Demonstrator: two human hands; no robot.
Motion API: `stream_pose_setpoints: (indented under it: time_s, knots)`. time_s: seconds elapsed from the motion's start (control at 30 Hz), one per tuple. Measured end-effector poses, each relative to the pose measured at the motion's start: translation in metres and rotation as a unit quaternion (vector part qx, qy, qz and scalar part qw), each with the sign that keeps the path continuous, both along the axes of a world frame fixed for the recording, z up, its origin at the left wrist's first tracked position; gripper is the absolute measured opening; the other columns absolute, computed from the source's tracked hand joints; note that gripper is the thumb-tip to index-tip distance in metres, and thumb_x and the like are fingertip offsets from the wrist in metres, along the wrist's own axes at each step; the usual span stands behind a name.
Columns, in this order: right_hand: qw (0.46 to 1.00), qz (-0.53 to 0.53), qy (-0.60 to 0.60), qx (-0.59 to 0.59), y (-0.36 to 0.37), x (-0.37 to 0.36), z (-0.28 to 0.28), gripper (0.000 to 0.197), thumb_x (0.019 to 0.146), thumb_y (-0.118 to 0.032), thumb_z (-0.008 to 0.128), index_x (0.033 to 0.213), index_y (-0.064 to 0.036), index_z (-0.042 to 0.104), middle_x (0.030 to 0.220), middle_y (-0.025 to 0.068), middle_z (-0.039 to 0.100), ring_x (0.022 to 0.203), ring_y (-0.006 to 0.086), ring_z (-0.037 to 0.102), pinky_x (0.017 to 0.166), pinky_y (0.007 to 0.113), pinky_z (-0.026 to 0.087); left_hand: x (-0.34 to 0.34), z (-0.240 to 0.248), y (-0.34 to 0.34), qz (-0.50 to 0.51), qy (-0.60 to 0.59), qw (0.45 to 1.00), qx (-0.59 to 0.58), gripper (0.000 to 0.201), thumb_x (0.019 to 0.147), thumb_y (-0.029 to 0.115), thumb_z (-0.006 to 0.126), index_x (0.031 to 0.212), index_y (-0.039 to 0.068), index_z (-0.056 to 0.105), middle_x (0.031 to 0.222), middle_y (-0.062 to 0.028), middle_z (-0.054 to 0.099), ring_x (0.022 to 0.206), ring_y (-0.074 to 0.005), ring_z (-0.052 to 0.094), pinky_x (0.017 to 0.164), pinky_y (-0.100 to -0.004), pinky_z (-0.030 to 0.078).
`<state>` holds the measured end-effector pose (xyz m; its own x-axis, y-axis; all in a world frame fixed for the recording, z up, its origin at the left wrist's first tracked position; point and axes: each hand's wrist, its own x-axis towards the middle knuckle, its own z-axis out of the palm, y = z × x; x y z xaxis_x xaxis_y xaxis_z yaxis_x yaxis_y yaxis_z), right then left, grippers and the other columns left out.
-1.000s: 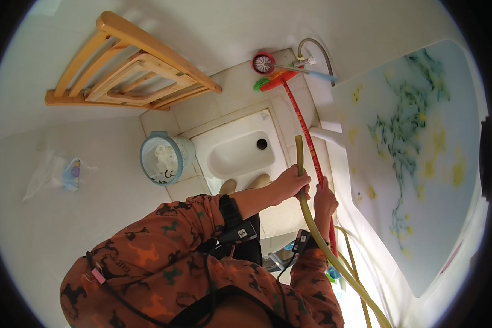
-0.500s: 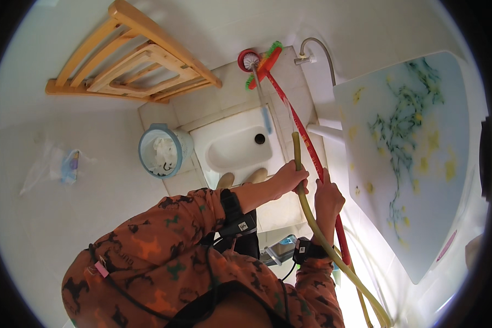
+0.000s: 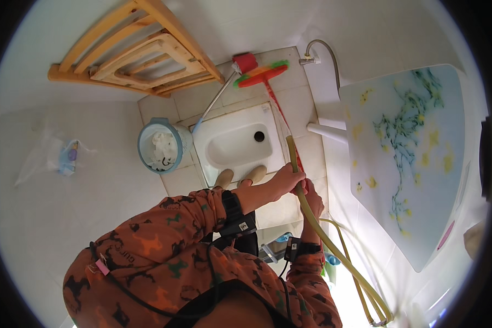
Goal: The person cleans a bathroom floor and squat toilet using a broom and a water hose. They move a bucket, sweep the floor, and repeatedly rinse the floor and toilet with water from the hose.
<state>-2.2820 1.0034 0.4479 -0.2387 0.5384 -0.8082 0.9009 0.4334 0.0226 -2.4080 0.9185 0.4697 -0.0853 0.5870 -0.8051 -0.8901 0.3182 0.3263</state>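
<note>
My left hand point(image 3: 287, 181) is closed round a yellowish hose point(image 3: 336, 252) near its open end. A thin stream of water seems to leave that end toward the far side. Right beside it, my right hand point(image 3: 313, 198) grips the red handle of a floor scrub brush point(image 3: 263, 75). The brush's red head with green bristles rests on the tiles beyond the squat toilet point(image 3: 236, 146). Partly hidden by the hose and my hands is the lower part of the brush handle. A toilet brush with a red holder point(image 3: 245, 63) lies tilted near the scrub head.
A light blue bucket point(image 3: 160, 146) with white bags stands left of the squat toilet. A wooden folding chair point(image 3: 164, 60) leans at the far left wall. On the right are a patterned white lid-like panel point(image 3: 404, 158) and a metal wall hose point(image 3: 328, 49).
The scrub brush head has turned flatter and shifted right; my right hand has moved left, close to my left hand. The toilet brush has tipped, its handle swinging left toward the bucket.
</note>
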Motion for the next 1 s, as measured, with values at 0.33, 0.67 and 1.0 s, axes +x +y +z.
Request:
stream_pose_setpoints:
  time_s: [0.33,0.67,1.0]
  knots:
    - [0.999,0.030,0.023,0.033,0.056,-0.032,-0.084,0.035,0.083,-0.036,0.038,0.117,-0.0254,0.036,0.085,0.0153,0.060,0.081,0.0327,0.057,0.071,0.044,0.043,-0.007,-0.017,0.020,0.031,0.013,0.999,0.038,0.012,0.080,0.015,0.046,0.079,0.007,0.038,0.065,-0.0049,0.052,0.059,-0.0192,0.059,0.054,-0.0277,0.047]
    - [0.972,-0.138,0.149,-0.118,0.072,0.005,-0.172,0.039,0.077,-0.042,0.042,0.102,-0.0128,0.048,0.092,0.0184,0.057,0.089,0.0385,0.051,0.074,0.044,0.042,-0.010,-0.035,0.059,0.043,0.016,0.998,0.045,0.010,0.080,0.012,0.044,0.081,0.006,0.036,0.063,-0.0063,0.051,0.055,-0.0188,0.057,0.049,-0.0293,0.046]
    - [0.994,0.090,0.060,0.023,0.100,-0.020,-0.122,0.029,0.085,-0.036,0.034,0.106,-0.0181,0.040,0.082,0.0173,0.059,0.079,0.0355,0.057,0.069,0.045,0.044,-0.024,-0.011,0.069,0.049,0.043,0.993,0.102,0.009,0.080,0.012,0.044,0.082,0.008,0.036,0.063,-0.0043,0.050,0.055,-0.0182,0.056,0.052,-0.0290,0.045]
